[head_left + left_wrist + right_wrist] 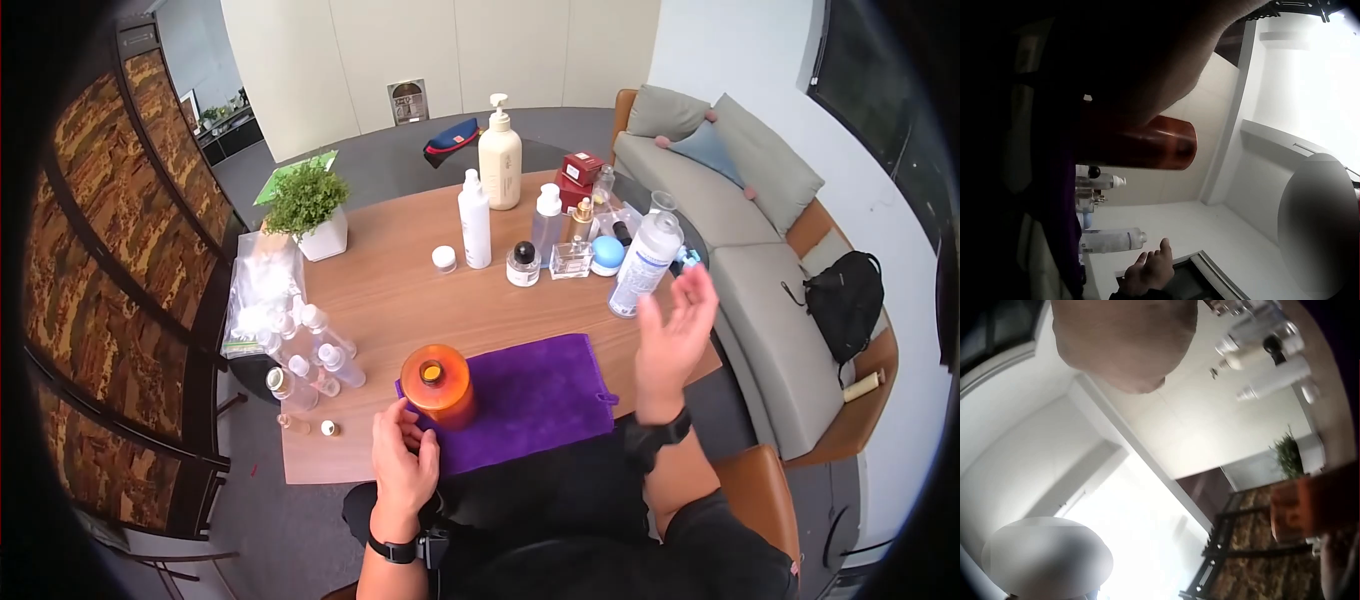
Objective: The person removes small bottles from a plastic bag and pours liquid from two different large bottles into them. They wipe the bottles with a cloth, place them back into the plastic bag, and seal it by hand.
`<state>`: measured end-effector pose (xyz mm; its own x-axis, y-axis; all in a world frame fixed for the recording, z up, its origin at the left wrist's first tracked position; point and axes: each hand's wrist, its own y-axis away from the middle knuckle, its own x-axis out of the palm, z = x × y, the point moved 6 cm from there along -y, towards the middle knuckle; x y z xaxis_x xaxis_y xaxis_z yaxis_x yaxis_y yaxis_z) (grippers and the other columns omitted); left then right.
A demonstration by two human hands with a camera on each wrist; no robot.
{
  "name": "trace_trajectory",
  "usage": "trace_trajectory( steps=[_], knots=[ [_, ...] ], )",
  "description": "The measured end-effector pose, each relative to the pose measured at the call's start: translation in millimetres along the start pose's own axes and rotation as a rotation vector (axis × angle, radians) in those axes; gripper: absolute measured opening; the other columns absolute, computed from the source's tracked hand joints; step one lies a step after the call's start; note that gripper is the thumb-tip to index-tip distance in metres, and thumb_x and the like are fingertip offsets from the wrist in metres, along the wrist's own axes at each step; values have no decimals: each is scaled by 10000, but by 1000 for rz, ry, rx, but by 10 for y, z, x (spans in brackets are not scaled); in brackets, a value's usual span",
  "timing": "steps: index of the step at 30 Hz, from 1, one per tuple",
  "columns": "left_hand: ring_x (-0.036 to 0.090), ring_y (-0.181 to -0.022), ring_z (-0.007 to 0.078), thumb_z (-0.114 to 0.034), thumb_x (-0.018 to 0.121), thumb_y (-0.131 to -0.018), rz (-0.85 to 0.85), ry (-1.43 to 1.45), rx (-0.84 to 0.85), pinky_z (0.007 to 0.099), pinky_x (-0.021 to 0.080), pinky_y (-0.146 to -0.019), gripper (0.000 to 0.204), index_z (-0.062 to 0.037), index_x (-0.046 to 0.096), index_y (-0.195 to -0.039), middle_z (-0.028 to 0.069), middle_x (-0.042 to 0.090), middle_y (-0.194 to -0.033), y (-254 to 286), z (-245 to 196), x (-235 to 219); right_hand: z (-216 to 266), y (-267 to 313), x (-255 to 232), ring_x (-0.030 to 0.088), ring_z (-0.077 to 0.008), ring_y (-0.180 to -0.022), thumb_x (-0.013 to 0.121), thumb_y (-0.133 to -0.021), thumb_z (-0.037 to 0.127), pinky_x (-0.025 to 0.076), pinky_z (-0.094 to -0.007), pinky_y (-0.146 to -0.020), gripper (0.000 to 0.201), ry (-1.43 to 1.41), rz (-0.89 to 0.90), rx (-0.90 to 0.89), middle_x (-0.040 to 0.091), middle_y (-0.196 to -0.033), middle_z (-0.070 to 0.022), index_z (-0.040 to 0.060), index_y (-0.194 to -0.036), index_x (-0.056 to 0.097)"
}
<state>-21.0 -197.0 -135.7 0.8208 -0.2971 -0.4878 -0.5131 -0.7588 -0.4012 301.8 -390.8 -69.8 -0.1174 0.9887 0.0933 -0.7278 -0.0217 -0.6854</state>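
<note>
An orange see-through bottle [440, 392] with an uncapped neck stands upright on the left part of a purple cloth [540, 400]. Beside its near left side is my left hand [405, 460], fingers loosely bent, fingertips right at the bottle's lower wall. In the left wrist view the dark hand overlaps the orange bottle [1169, 142]. My right hand [675, 345] is raised over the right side of the table, palm up, fingers spread and holding nothing. Just behind it stands a large clear bottle [645, 265] with a printed label, which the fingers partly overlap in the head view.
Several small clear bottles [315, 350] cluster at the left, near a small cap [330, 428] and a potted plant [310, 205]. Toward the back stand a white spray bottle [475, 222], a cream pump bottle [500, 160], perfume bottles [572, 260] and red boxes [578, 180].
</note>
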Motion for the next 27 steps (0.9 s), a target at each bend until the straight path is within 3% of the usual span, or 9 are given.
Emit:
trace_trajectory(
  steps=[5,7,8,13,16,19,21,24,27],
  knots=[
    [645,-809,167,111,736,-869,15,-16,21,294,557,-717,543,11,575,-1378,96,610,-1043,18,3,29,-681,-444,-97,506,-321,-1461,948,-827,163,411,-447,-1236,980,208,-13,130,478,-1578,-236,-43,-1609,393],
    [644,-807,165,107,744,-869,12,-5,14,292,556,-715,541,11,576,-1375,93,612,-1038,6,27,43,-796,-472,29,513,-318,-1476,959,-822,194,419,-433,-1235,1014,348,170,186,478,-1619,-253,-38,-1619,376],
    [643,-807,164,103,748,-871,5,-18,34,289,555,-712,542,11,576,-1376,91,614,-1042,9,20,42,-839,-500,93,612,-276,-1367,954,-837,187,482,-400,-1166,903,236,154,136,607,-1514,-215,-34,-1561,461],
    [635,-797,164,99,756,-868,-10,-39,46,291,554,-696,537,7,577,-1366,97,613,-1066,24,39,53,-1014,-532,126,708,-187,-1122,902,-896,89,552,-355,-1015,532,-127,209,263,746,-1244,-94,-5,-1348,638],
    [617,-837,195,61,800,-845,-99,-26,114,312,533,-711,527,-2,596,-1327,116,604,-1080,33,-65,-17,-363,-339,108,703,-190,-1141,827,-946,49,565,-364,-1014,537,-409,301,292,700,-1307,-91,6,-1425,589],
    [582,-913,241,-111,889,-836,-154,-1,266,326,483,-764,524,-7,627,-1278,139,624,-1114,186,-168,-105,277,270,180,691,-229,-1218,957,-831,172,594,-399,-1031,813,-548,559,409,676,-1369,-129,0,-1497,524],
    [632,-1004,299,-373,938,-852,-105,53,389,374,529,-852,694,14,620,-1334,181,654,-1206,305,-307,-122,693,666,314,669,-256,-1285,1057,-722,225,555,-434,-1102,1002,-666,721,446,666,-1415,-158,5,-1514,484],
    [654,-1253,440,-513,1002,-732,58,131,478,501,534,-1070,1047,45,540,-1488,280,630,-1408,408,-629,-25,961,1054,503,663,-233,-1280,1063,-722,288,528,-374,-1086,954,-584,969,381,685,-1377,-128,19,-1472,537],
    [645,-1260,459,-386,960,-827,115,74,439,505,516,-1093,1028,60,424,-1582,300,595,-1470,563,-566,119,1082,1280,669,631,-203,-1247,1065,-720,274,507,-383,-1072,877,-483,1149,279,639,-1378,-90,3,-1419,609]
  ],
)
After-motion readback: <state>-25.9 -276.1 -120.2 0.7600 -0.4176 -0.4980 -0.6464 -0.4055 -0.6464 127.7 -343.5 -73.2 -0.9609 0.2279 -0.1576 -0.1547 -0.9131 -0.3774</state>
